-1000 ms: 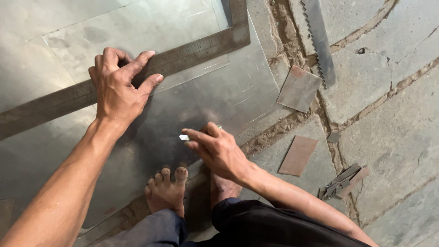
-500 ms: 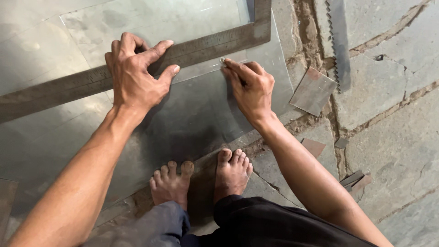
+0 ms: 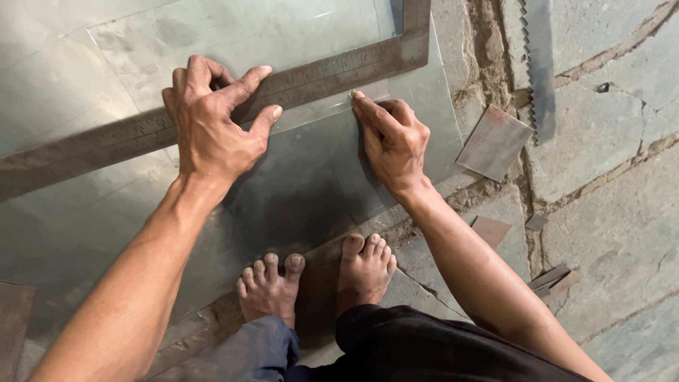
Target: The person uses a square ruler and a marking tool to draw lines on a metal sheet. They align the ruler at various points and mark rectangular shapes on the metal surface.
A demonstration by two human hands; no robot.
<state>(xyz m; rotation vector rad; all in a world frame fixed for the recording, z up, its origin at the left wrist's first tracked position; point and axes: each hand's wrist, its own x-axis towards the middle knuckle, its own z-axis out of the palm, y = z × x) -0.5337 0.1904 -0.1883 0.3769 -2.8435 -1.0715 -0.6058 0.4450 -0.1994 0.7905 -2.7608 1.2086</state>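
My left hand [image 3: 212, 124] presses down on a long steel square ruler [image 3: 332, 67] that lies across a grey sheet of metal [image 3: 297, 184]. My right hand [image 3: 392, 138] pinches a small metal scriber whose tip [image 3: 351, 93] touches the sheet right at the ruler's lower edge. Most of the scriber is hidden inside the fingers. Both hands rest on the sheet, about a hand's width apart.
My bare feet [image 3: 311, 279] stand on the sheet's near edge. A small square metal offcut [image 3: 494, 143] lies right of the sheet, with a toothed saw blade [image 3: 537, 56] beyond it. Smaller scraps [image 3: 489, 230] and a folded strip [image 3: 550, 277] lie on the cracked stone floor.
My right hand has moved up from near my feet to the ruler's edge and set the scriber tip against it. The left hand has stayed on the ruler.
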